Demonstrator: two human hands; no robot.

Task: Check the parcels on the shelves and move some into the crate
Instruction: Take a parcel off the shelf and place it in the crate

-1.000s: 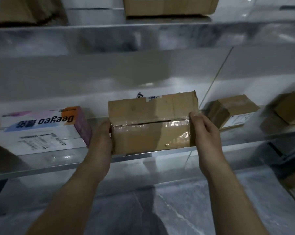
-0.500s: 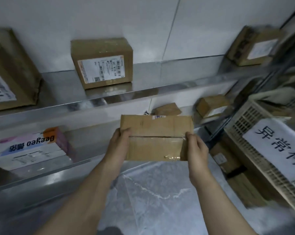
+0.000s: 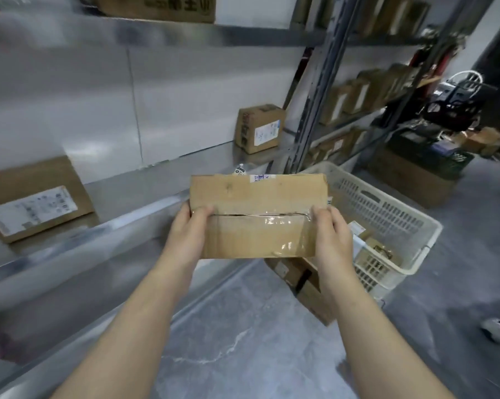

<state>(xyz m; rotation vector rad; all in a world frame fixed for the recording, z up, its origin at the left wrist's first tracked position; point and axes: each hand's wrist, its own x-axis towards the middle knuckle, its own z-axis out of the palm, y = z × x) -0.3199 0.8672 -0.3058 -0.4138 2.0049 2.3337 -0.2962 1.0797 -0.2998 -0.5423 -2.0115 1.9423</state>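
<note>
A flat brown cardboard parcel [image 3: 257,214], sealed with clear tape, is held in the air in front of the metal shelf [image 3: 145,194]. My left hand [image 3: 188,234] grips its left end and my right hand [image 3: 329,237] grips its right end, thumbs on top. Just right of the parcel, on the floor, stands a cream plastic crate [image 3: 386,223] with small parcels inside; the held parcel overlaps its near left corner in view.
A labelled parcel [image 3: 33,203] lies on the shelf at left and a small box [image 3: 258,129] stands at the shelf's far end. Cardboard boxes [image 3: 309,283] lie on the floor below the crate. More shelving with parcels runs at right. A person's shoe [image 3: 499,329] shows at far right.
The parcel has come off the lower shelf, held by both hands, and my view has swung right so the crate now lies beside it.
</note>
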